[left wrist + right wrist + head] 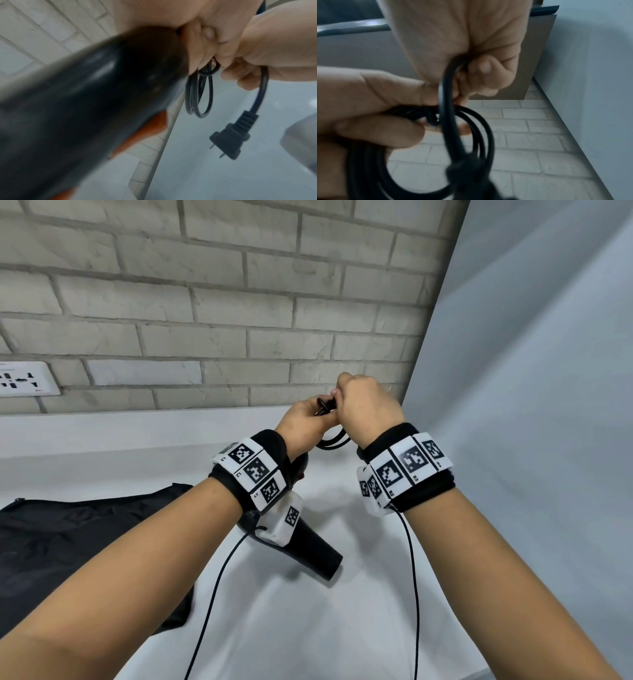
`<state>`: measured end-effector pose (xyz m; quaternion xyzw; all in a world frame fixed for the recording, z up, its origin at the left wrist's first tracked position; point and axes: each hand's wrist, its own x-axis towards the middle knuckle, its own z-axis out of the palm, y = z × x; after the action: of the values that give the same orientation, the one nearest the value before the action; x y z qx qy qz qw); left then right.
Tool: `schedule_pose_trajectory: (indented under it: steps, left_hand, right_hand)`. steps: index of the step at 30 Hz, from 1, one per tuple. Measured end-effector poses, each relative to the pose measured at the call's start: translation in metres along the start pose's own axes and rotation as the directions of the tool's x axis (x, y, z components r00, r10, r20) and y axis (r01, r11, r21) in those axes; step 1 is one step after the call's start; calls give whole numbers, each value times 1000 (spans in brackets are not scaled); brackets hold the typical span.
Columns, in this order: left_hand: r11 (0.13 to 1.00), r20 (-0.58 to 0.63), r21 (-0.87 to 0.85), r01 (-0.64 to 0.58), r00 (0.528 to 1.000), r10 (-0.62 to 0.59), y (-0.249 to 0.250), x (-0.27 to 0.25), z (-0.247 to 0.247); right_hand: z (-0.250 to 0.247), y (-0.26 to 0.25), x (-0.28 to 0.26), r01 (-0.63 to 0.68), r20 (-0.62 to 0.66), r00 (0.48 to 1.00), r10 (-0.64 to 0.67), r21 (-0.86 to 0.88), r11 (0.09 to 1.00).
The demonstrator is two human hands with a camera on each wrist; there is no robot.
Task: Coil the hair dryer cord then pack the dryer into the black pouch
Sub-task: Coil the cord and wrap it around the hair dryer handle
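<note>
Both hands are raised together near the brick wall. My left hand [306, 419] grips a bundle of black cord loops [199, 94] in its curled fingers. The black hair dryer [318, 556] with a red switch hangs slanted under the left wrist, its handle reaching up towards the left palm; it fills the left wrist view, blurred [85, 108]. My right hand [366, 405] pinches the cord's last stretch [447, 94] against the loops. The plug [228, 140] dangles free below the right hand. The black pouch [85, 542] lies flat on the white table [308, 628], at the left.
A white wall socket [24, 378] sits on the brick wall at the far left. A pale wall [531, 405] closes the right side. Two thin black wristband cables [414, 577] hang from my wrists towards me.
</note>
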<state>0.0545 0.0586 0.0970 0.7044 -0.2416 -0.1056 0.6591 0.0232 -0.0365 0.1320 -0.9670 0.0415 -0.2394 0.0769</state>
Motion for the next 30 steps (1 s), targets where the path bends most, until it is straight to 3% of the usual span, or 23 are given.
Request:
schedule_pose_trajectory:
  steps: [6,11,16,22,26,30]
  left_hand:
    - [1000,-67,-24,-4,998,2,-4,0,0]
    - [991,-148,-123,-57,988,39,-9,4,2]
    - [966,-178,-223,-129,980,90,3,-1,3]
    - [958,-147,-272,-92,988,53,7,-1,6]
    - [959,-42,-280,-48,998,37,11,-3,4]
    - [958,12,-283,-38,999,43,4,2,2]
  right_hand:
    - [-4,3,-7,12,-194,980,34,233,972]
    - [-1,5,-8,56,-275,956,102,512,857]
    - [9,14,-8,63,-194,969,155,795,603]
    - [16,20,-11,35,-72,992,101,942,333]
    - [18,21,-13,52,-81,992,94,960,276]
    - [19,23,-14,80,-99,994,45,947,310]
